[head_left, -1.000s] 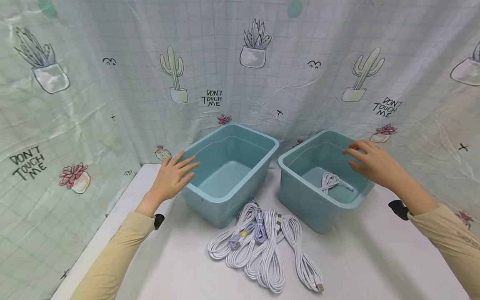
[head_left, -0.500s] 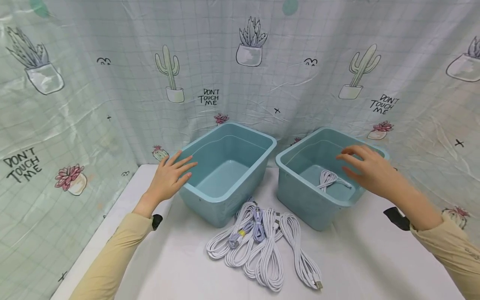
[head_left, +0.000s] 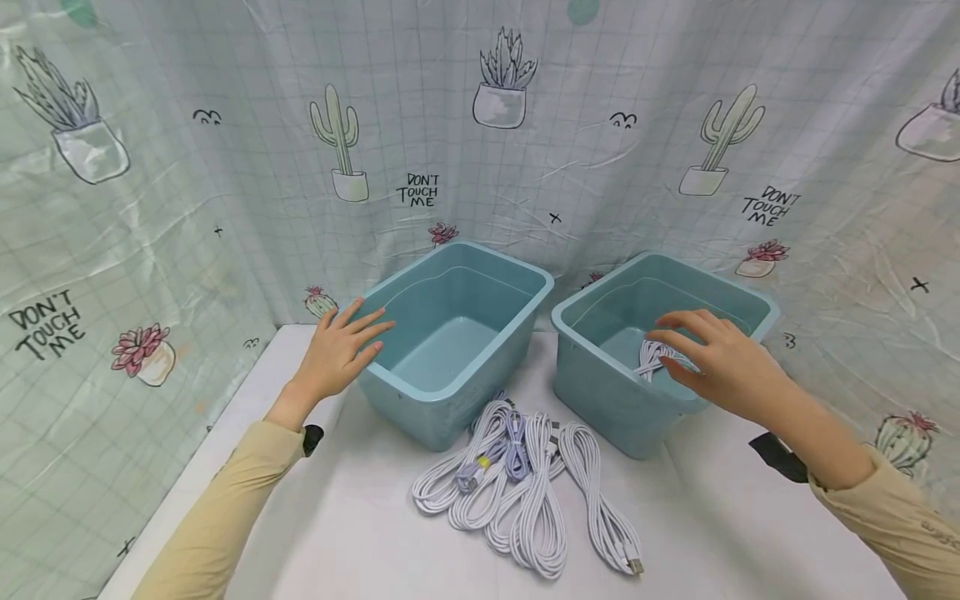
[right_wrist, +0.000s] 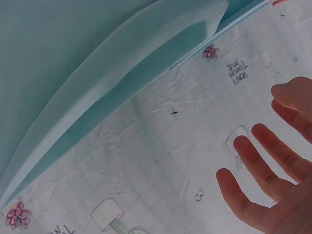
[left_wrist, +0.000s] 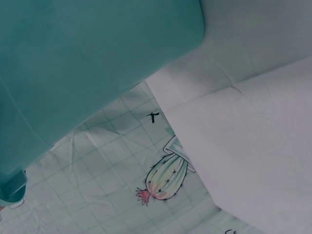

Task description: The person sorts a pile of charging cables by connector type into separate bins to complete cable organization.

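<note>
My left hand [head_left: 334, 353] lies by the near left rim of the left blue bin [head_left: 491, 357], its fingers spread and holding nothing. Over the near right side of the right blue bin [head_left: 600, 398] hovers my right hand [head_left: 720, 360], fingers loosely bent, nothing between them. In the right wrist view those fingers [right_wrist: 258, 165] are apart from the rim. Inside the right bin rests a coiled white cable [head_left: 651, 357], partly hidden behind the right hand. A pile of coiled white cables [head_left: 542, 500] lies in front of the bins, with a lilac cable [head_left: 517, 450] on it.
One long white cable coil [head_left: 596, 492] lies at the right of the pile, its plug toward the front. A patterned curtain [head_left: 592, 167] hangs behind the bins and along both sides. Both bins stand on a white tabletop [head_left: 352, 517].
My right hand has moved left and toward me over the right bin, now covering part of the cable inside. The left hand stays by its bin's rim.
</note>
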The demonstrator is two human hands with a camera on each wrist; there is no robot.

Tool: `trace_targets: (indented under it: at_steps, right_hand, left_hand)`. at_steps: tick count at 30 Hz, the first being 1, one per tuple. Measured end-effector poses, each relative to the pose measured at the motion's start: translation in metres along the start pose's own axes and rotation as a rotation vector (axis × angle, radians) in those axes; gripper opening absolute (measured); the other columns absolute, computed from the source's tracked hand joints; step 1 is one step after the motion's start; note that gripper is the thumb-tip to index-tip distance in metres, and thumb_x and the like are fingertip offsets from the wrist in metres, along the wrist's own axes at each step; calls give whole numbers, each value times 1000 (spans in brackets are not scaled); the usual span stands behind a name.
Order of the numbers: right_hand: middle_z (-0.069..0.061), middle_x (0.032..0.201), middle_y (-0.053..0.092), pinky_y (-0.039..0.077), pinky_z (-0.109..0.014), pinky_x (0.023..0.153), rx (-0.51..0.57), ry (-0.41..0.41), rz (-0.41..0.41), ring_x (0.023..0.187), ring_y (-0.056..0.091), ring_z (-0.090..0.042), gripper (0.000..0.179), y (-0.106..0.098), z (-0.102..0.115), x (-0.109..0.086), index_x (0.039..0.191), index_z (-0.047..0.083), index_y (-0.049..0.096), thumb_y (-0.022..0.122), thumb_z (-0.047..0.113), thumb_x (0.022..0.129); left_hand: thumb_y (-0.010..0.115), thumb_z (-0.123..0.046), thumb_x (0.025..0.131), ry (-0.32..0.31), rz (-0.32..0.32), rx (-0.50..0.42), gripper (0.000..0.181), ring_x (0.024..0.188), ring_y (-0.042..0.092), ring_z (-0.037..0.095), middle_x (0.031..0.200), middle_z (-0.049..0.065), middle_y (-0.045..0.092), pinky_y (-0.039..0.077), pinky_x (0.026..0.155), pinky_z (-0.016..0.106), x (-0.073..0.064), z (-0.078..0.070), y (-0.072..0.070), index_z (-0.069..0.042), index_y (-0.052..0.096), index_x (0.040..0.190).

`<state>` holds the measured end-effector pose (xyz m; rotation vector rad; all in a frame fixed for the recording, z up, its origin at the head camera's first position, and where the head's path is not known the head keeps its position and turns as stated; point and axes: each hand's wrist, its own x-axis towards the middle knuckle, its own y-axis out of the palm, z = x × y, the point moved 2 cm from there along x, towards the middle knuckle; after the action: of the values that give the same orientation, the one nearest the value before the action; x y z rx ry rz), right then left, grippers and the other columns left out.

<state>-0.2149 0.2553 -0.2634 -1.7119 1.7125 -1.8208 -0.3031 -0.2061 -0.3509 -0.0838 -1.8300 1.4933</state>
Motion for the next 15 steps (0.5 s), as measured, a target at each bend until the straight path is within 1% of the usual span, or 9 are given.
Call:
trace_targets:
  at_steps: [4,8,11,15]
  right_hand:
    - [-10,101,57,43,-37,61,18,-23,3,90,52,-25,44,5,12,3,103,9,60,28,37,96]
    - [-9,103,57,43,-37,62,33,-43,16,89,52,-22,41,13,26,5,102,10,61,30,35,96]
    - [-8,104,57,45,-38,66,45,-47,42,89,52,-22,40,20,35,5,102,11,62,29,34,96]
    - [-7,107,57,46,-40,72,49,-65,85,92,52,-23,41,29,45,4,103,12,61,26,32,96]
  left_hand:
    - [46,-32,91,1,-8,-3,38,132,28,37,134,10,48,17,103,61,0,1,-1,-18,53,126]
    - [41,-35,93,3,-18,-7,39,131,28,37,134,10,48,17,104,60,1,1,-1,-18,53,126]
    - [38,-38,94,2,-16,-10,41,131,28,37,134,10,48,17,104,60,1,1,0,-18,53,126]
    - [39,-37,94,-3,-9,-13,40,131,28,37,134,10,47,17,103,61,1,1,0,-18,53,126]
